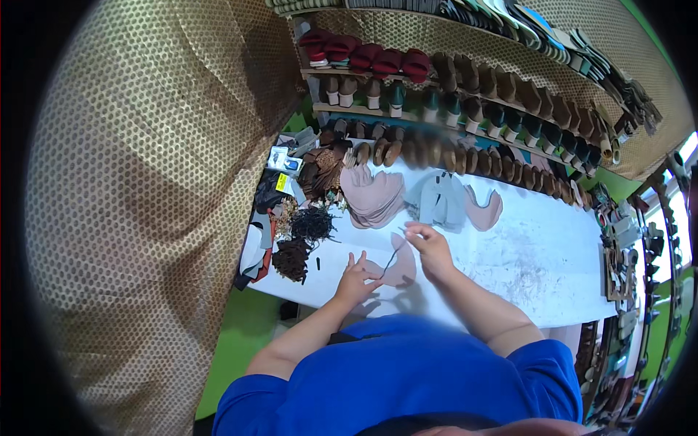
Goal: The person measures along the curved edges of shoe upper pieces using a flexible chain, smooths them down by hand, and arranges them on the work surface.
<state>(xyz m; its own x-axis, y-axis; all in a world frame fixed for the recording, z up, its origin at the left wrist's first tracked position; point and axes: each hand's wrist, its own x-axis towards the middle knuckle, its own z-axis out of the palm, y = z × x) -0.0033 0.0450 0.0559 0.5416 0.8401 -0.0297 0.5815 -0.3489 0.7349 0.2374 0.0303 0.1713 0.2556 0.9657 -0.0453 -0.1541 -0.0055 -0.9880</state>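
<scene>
Left hand [356,280] flat, fingers spread, pins the pink leather piece [398,267] on the white table [531,254] at frame centre so it stays put, while right hand [430,245] pinches a thin dark lace [392,258] taut above it.

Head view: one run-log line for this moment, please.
left hand pressing pink leather piece on white table | right hand pinching thin dark strip above it | pink stack behind

pink leather piece [398,267], white table [538,261], blue shirt [407,378]
</scene>
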